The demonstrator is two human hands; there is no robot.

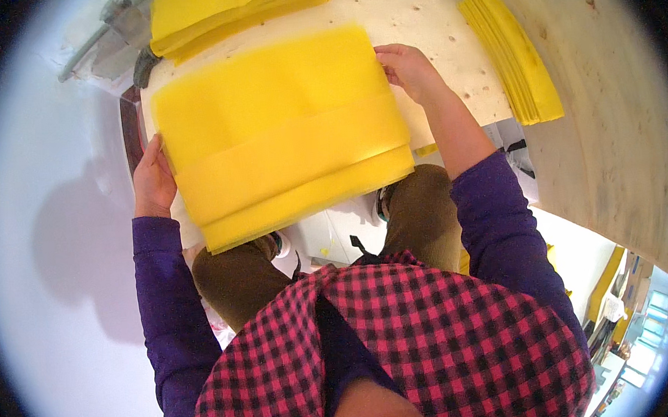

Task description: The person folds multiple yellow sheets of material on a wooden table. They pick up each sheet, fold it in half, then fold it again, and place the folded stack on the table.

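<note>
A wide stack of thin yellow fabric sheets (274,109) spans the space between my hands, its near edge reaching past the wooden table over my knees. Along that near side the layers show as a folded or stepped band. My left hand (154,181) grips the stack's left edge, thumb on the rim and the other fingers partly hidden. At the upper right edge, my right hand (415,73) pinches the sheets between thumb and fingers. The stack looks slightly blurred.
Another yellow fabric pile (238,12) lies at the far side of the pale wooden table (413,9). A narrow folded yellow bundle (512,56) rests at the right. A white wall (53,248) stands close on the left, with a grey metal fitting (120,19) at the far left.
</note>
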